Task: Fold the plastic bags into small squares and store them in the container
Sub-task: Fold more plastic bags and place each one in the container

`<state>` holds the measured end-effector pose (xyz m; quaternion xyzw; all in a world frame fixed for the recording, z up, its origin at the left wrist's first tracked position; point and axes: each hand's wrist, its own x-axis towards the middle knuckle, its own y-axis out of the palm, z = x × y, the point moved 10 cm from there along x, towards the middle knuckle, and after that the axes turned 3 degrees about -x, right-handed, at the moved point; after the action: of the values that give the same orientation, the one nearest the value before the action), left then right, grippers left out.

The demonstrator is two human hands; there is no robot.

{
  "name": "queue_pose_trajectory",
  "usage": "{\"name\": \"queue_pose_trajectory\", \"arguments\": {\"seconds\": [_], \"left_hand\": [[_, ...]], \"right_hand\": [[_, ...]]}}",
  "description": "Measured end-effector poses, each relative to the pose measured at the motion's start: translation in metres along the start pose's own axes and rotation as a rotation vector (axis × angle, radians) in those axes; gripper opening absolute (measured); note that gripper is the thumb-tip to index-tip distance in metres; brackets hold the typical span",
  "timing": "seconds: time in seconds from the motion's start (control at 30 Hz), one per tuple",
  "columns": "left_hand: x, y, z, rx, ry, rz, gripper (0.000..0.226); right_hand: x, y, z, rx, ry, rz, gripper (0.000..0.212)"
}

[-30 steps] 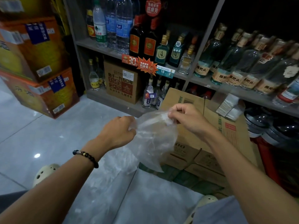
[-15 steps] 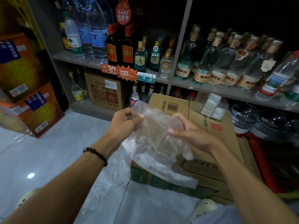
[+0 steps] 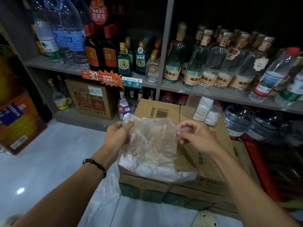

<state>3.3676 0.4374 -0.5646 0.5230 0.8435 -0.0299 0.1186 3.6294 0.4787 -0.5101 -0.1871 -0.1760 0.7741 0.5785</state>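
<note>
— Where's the plastic bag (image 3: 152, 145) right now?

— In the air above the cardboard box (image 3: 188, 161), stretched between both hands. The left hand (image 3: 117, 136) pinches its upper left corner, the right hand (image 3: 195, 136) pinches the upper right edge. Both grips are grasping the film, fingers curled on it.

— What could go wrong?

— The film looks thin and slippery. Each grip seems to catch only a sliver, so one corner could slide out and the bag would drop crumpled onto the box. Its lower edge already bunches there, which I judge would skew any crease.

— And the storing?

— The clear container (image 3: 191, 105) stands on the far side of the box, close to the shelf (image 3: 213, 94) of bottles (image 3: 195, 63). A loose fold would likely spring open before it gets there.
</note>
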Motion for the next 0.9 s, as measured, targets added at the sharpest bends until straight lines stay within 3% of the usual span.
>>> {"name": "queue_pose_trajectory", "arguments": {"seconds": [0.17,0.33,0.47,0.57,0.7,0.8,0.9], "left_hand": [[0.006,0.018,-0.01,0.066,0.078,0.006,0.044],[0.014,0.017,-0.021,0.144,0.186,-0.059,0.042],[0.025,0.015,-0.022,0.248,0.236,-0.078,0.047],[0.033,0.018,-0.022,0.339,0.287,-0.089,0.048],[0.048,0.014,-0.008,0.454,0.195,-0.162,0.045],[0.049,0.01,-0.009,0.687,0.212,-0.214,0.044],[0.013,0.02,-0.031,0.893,0.584,-0.159,0.052]], "right_hand": [[0.0,-0.007,-0.013,0.038,0.055,0.042,0.01],[0.001,-0.024,-0.022,0.309,0.118,0.041,0.025],[0.007,-0.04,-0.041,0.501,0.235,-0.055,0.027],[0.016,-0.043,-0.056,0.549,0.306,-0.151,0.016],[0.031,-0.035,-0.067,0.575,0.318,-0.241,0.014],[0.03,-0.035,-0.072,0.248,0.319,-0.297,0.044],[0.022,-0.03,-0.061,-0.212,0.209,-0.263,0.052]]}}
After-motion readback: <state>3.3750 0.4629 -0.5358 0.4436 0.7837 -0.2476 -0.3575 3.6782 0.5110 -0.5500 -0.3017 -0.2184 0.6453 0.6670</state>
